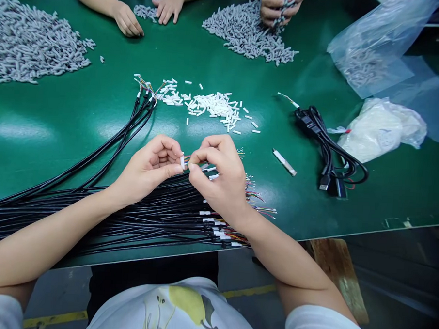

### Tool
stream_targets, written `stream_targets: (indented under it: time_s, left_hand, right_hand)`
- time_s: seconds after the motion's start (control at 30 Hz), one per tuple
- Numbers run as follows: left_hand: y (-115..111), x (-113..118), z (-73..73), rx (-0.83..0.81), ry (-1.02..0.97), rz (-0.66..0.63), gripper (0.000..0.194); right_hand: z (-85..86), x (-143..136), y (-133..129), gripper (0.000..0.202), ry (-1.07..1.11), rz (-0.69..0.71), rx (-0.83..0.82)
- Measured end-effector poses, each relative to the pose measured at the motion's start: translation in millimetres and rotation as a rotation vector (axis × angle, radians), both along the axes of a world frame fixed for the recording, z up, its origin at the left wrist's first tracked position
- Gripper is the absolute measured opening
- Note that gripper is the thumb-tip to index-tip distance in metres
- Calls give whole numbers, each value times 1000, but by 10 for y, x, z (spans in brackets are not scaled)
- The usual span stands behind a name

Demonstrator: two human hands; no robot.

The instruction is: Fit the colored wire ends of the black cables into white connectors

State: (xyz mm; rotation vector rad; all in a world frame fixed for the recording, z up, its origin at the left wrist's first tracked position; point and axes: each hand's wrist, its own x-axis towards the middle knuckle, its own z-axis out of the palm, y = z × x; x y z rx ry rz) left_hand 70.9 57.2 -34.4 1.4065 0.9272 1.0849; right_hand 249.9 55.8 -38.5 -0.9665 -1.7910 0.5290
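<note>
Between thumb and forefinger, my left hand [152,164] pinches a small white connector [182,161]. My right hand [219,172] is closed just beside it, fingertips pinching thin coloured wires that run to the connector. Beneath both hands lies a thick bundle of black cables [137,219], their stripped coloured wire ends [254,195] and white sleeves [220,232] pointing right. A smaller group of black cables [107,154] curves away to the upper left, ending in white connectors. Beyond my hands is a loose pile of white connectors [216,106].
A coiled black USB cable [315,134], a small cutter-like tool [284,162] and a white plastic bag [381,128] lie to the right. Grey parts are heaped at far left [35,45] and back centre [243,32]. Co-workers' hands [127,20] work across the green table [385,201].
</note>
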Motion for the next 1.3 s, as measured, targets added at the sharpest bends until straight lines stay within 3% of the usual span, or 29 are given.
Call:
stream_targets:
  time_s: [0.13,0.37,0.77,0.87,1.07,1.17,1.3]
  left_hand:
    - [-4,9,-18,-8,1,11,24]
    - [15,13,-19,-84,-107,-5,24]
    - [-31,7,5,-16,15,19,23]
    - [-23,-5,7,-18,-5,0,21]
    - [48,-53,-15,-16,-35,-32,24]
    - [97,-109,4,8,147,-80,44]
    - [88,-327,80,84,665,-109,54]
  right_hand:
    - [11,11,8,13,34,27,-106]
    - [-14,-18,-20,12,-39,-46,63]
    - [-56,-34,-31,14,-67,-24,124]
    - [-27,-23,-18,13,-29,17,64]
    - [50,52,102,10,104,101,-205]
    - [22,133,263,7,309,35,-333]
    - [-66,211,445,17,599,43,-527]
